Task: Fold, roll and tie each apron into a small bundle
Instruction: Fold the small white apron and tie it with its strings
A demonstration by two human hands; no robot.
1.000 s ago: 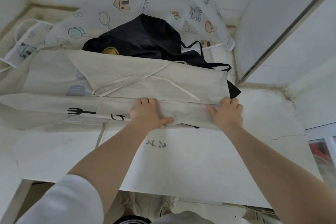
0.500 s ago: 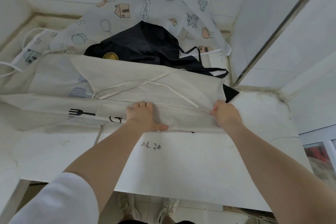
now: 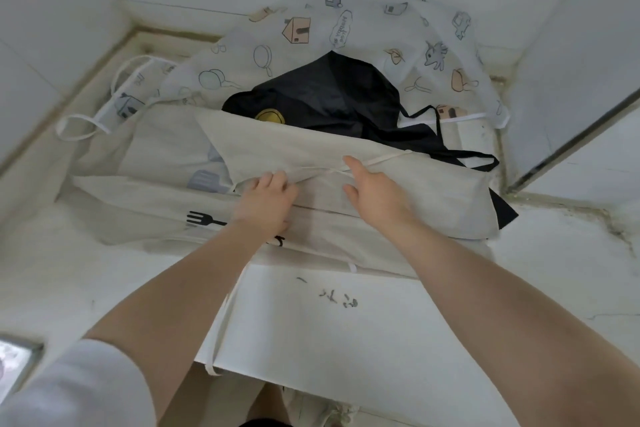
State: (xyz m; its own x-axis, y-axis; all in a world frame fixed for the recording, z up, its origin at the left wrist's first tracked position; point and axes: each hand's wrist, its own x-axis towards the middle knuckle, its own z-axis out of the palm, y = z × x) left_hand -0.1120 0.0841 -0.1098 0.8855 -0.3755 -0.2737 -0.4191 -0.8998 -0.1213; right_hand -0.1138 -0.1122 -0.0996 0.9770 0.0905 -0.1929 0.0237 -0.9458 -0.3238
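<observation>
A white stone-like tabletop [image 3: 346,329] with fine cracks and a few dark scribbled marks fills the lower part of the view, set into a corner of pale tiled walls. Three aprons lie across it. The landmark is the beige apron [image 3: 398,191], a matte, linen-like cloth folded into a long band across the middle of the tabletop, printed with a black fork [image 3: 204,218] toward its left end. Behind the beige apron and partly under it is a white patterned apron [image 3: 398,42], thin and slightly sheer, printed with houses, pans and small cars; it runs up the back wall. On that cloth, just behind the beige apron's far fold, sits a crumpled black apron [image 3: 332,97], smooth and faintly shiny, with a round yellow patch [image 3: 270,115] at its front edge and a thin black strap trailing to the right. A narrow beige tie [image 3: 377,163] lies across the beige apron's upper fold, and another hangs over the near edge of the tabletop.

The left hand [image 3: 265,201] rests on the middle of the beige apron with its fingers curled into the cloth by the fold, gathering it. The right hand [image 3: 374,192] is just to its right, fingers extended and slightly spread, palm down over the cloth, fingertips at the tie; whether it touches is unclear.
</observation>
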